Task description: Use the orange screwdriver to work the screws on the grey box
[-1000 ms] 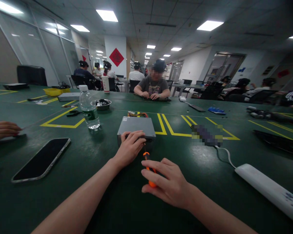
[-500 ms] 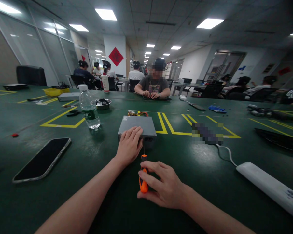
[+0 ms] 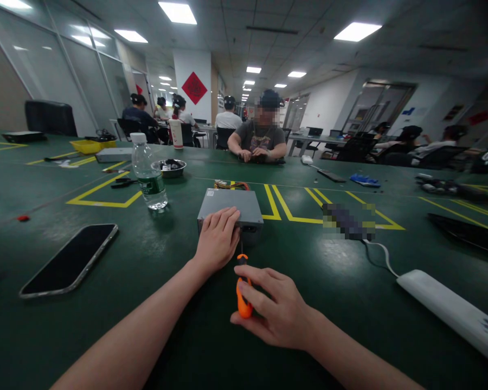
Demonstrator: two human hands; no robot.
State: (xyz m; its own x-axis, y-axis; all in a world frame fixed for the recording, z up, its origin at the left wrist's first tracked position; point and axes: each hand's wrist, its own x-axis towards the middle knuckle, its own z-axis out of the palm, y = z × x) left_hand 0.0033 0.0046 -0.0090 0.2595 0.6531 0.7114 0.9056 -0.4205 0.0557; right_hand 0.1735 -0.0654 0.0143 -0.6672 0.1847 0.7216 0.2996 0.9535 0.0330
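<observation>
A grey computer power supply [image 3: 244, 205] lies on the green table in front of me, its bundle of coloured wires [image 3: 231, 185] at the far side. My left hand [image 3: 217, 235] is closed over its near edge, fingers flat together on top. In my right hand [image 3: 272, 303] is a screwdriver [image 3: 244, 298] with an orange and black handle, held between thumb and fingers. Its shaft points away from me to the near face of the power supply, beside my left hand. The tip is hidden by shadow and the left fingers.
A water bottle [image 3: 149, 179] and a phone [image 3: 71, 260] are at the left, with a metal bowl [image 3: 174, 169] behind. At the right lies a white power strip [image 3: 447, 311] with a cable. A person [image 3: 260, 130] sits opposite; yellow tape [image 3: 305, 220] marks the table.
The whole view has shifted slightly. My right fingers have moved a little on the screwdriver handle, which looks turned. My left hand stays on the power supply.
</observation>
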